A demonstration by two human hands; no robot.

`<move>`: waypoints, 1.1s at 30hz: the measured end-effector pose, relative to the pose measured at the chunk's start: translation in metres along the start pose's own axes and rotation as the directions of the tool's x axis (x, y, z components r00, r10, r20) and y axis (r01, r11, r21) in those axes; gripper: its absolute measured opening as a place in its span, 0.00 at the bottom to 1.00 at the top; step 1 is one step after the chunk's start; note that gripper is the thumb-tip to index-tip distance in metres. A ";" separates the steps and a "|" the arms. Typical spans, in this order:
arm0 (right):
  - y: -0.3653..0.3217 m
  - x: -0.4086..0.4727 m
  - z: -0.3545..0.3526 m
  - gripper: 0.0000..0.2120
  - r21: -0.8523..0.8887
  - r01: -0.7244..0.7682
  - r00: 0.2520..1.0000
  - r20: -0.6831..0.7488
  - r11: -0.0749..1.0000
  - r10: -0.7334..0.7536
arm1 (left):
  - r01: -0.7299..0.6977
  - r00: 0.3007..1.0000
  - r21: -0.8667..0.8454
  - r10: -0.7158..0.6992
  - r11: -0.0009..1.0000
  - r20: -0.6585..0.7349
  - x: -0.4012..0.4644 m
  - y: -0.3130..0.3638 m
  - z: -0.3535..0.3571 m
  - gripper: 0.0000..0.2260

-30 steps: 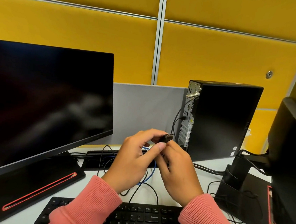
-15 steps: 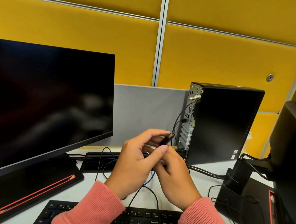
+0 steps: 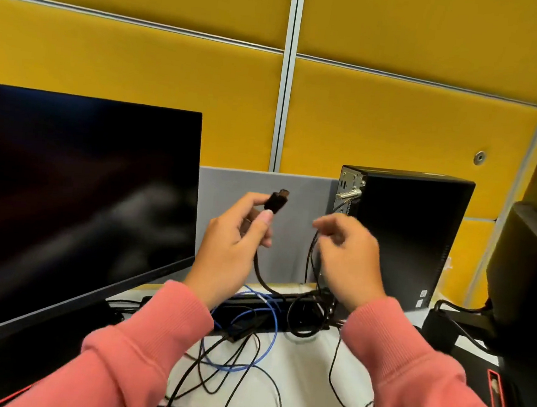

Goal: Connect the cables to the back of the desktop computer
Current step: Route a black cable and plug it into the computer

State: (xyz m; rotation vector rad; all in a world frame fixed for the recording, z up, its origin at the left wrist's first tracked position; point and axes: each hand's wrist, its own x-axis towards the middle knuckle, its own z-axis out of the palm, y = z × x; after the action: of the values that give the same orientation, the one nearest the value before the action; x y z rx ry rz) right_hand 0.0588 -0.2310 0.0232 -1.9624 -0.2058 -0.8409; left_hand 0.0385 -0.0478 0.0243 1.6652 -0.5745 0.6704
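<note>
Black cable plug (image 3: 277,200) raised left of the desktop computer (image 3: 401,236), pinched in left hand (image 3: 233,249). Probably light, rigid at the plug, floppy along the cord; best held at the plug body. Right hand (image 3: 347,257) blurred, loosely curled near thin black cables (image 3: 313,257); grip unclear.
</note>
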 end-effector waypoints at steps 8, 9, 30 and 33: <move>0.001 0.107 -0.016 0.14 -0.205 -0.121 0.923 -0.383 0.971 0.034 | 0.138 0.973 0.105 -0.155 0.985 0.170 0.040 -0.031 -0.005 0.07; 0.004 0.116 -0.015 0.15 -0.252 -0.124 0.940 -0.339 0.960 0.033 | 0.145 0.970 0.126 -0.166 0.981 0.176 0.042 -0.038 -0.004 0.07; 0.085 0.138 0.009 0.14 -0.386 0.199 0.833 -0.418 0.901 -0.363 | 0.004 0.998 0.223 -0.019 0.975 0.067 0.120 -0.121 0.075 0.05; 0.087 0.140 0.010 0.14 -0.375 0.213 0.822 -0.430 0.902 -0.373 | -0.072 0.993 0.338 0.037 0.938 0.111 0.142 -0.125 0.083 0.07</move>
State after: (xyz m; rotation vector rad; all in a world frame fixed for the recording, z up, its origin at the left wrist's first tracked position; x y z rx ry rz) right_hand 0.2084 -0.2956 0.0470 -1.9483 -0.0764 -1.6438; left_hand 0.2363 -0.1084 0.0251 2.0243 -0.6044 0.7605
